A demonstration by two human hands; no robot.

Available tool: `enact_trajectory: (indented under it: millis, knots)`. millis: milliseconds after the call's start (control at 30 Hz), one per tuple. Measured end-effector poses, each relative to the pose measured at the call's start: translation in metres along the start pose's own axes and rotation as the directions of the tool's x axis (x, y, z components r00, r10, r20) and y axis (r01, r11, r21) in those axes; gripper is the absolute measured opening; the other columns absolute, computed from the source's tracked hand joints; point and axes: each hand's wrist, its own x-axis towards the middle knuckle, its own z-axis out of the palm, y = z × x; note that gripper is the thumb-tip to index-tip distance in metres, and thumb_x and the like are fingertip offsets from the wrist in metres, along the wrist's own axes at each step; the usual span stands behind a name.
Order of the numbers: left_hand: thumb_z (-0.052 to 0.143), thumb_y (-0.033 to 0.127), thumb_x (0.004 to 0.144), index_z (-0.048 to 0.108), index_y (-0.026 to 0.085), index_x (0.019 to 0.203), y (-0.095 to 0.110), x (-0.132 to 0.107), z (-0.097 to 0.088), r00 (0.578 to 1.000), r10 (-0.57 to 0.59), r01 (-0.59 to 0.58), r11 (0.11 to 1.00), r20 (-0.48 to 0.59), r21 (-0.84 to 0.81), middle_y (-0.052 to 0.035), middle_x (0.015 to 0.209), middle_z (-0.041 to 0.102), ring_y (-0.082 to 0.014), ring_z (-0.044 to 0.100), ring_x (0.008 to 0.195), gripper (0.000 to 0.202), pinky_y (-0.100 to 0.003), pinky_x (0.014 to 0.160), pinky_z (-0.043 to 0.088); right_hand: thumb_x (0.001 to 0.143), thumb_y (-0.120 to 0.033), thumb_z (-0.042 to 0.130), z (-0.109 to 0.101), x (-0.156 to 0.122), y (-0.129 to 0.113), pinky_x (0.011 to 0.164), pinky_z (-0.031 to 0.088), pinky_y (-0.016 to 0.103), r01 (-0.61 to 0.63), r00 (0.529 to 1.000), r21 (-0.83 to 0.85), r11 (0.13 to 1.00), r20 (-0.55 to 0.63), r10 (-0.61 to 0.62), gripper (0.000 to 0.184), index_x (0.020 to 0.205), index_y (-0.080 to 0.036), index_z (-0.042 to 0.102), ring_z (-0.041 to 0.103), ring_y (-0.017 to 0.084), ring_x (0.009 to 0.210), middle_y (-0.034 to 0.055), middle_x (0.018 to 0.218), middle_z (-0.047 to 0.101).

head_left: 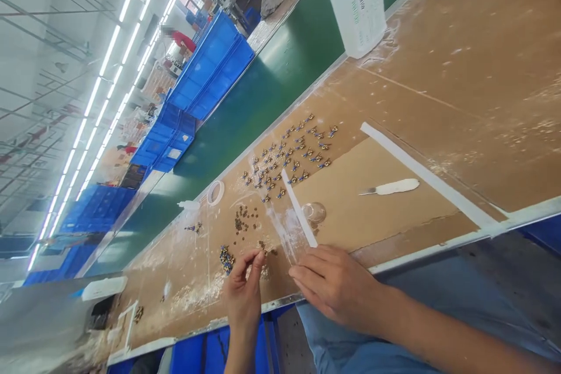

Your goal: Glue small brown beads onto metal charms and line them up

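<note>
My left hand [246, 283] is over the front of the brown work surface, thumb and forefinger pinched together. A tiny dark-gold piece shows at its fingertips, too small to name. To its right, my right hand [333, 281] lies low over the table edge, fingers curled and pressed together; whatever they hold, if anything, is hidden. A white tape strip [300, 209] ends just beyond its knuckles. Left of my left hand sits a heap of small blue-and-gold pieces [227, 260]. Small dark round pieces [241, 221] lie scattered behind it. Farther back, several blue-and-gold pieces [287, 155] stand spread out.
A white-handled blade [397, 187] and a small clear round dish [314, 212] lie to the right. A tape roll [215, 193] and a small white bottle [189, 205] are at the back left. A large plastic bottle [358, 9] stands beside the green conveyor belt [289, 58]. Blue crates [214, 64] line its far side.
</note>
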Motion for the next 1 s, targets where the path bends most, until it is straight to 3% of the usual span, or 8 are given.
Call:
enact_trajectory:
  millis: [167,300,433,733,1000]
  knots:
    - [0.078,0.048,0.073,0.077,0.019,0.084,-0.019,-0.006,0.002,0.999,-0.05,0.049,0.995,-0.01,-0.092,-0.0035,0.079,0.077,-0.0177,0.07,0.075,0.03,-0.028,0.073,0.057,0.092,-0.012,0.053,0.003,0.003,-0.001,0.079,0.038,0.033,-0.008,0.994,-0.039,0.999,0.109,0.012,0.008,0.093,-0.018,0.059,0.055,0.018,0.085,0.0031,0.087,0.063]
    - [0.078,0.044,0.075,0.076,0.018,0.084,-0.026,-0.012,0.004,0.994,-0.095,0.083,0.974,-0.046,-0.21,-0.003,0.077,0.075,-0.0161,0.069,0.071,0.027,-0.028,0.07,0.057,0.089,-0.014,0.057,0.008,0.008,-0.003,0.091,0.038,0.038,-0.015,0.99,-0.111,0.994,0.135,0.03,0.012,0.1,-0.016,0.062,0.054,0.022,0.106,0.0058,0.106,0.067]
    - [0.079,0.042,0.074,0.076,0.018,0.083,-0.03,-0.017,0.007,0.994,-0.091,0.071,0.96,-0.061,-0.271,-0.0033,0.077,0.075,-0.0159,0.069,0.07,0.026,-0.027,0.069,0.057,0.086,-0.018,0.063,0.019,0.016,-0.005,0.097,0.038,0.042,-0.008,0.987,-0.182,0.983,0.158,0.038,0.016,0.101,-0.014,0.064,0.052,0.025,0.112,0.0085,0.118,0.066]
    - [0.077,0.041,0.076,0.076,0.019,0.083,-0.032,-0.023,0.004,0.994,-0.079,0.059,0.965,-0.07,-0.255,-0.0026,0.074,0.074,-0.0157,0.067,0.067,0.023,-0.026,0.066,0.057,0.083,-0.016,0.064,0.029,0.022,-0.004,0.097,0.039,0.041,0.032,0.987,-0.202,0.979,0.162,0.001,0.016,0.099,-0.015,0.066,0.052,0.024,0.112,0.0057,0.119,0.068]
    - [0.074,0.037,0.08,0.076,0.02,0.085,-0.037,-0.027,0.009,0.997,-0.071,0.063,0.97,-0.026,-0.234,-0.0029,0.081,0.076,-0.017,0.07,0.077,0.019,-0.027,0.075,0.056,0.083,-0.016,0.063,0.031,0.012,-0.009,0.097,0.039,0.041,0.059,0.98,-0.143,0.988,0.198,-0.03,0.012,0.095,-0.016,0.064,0.052,0.023,0.115,0.0046,0.121,0.068]
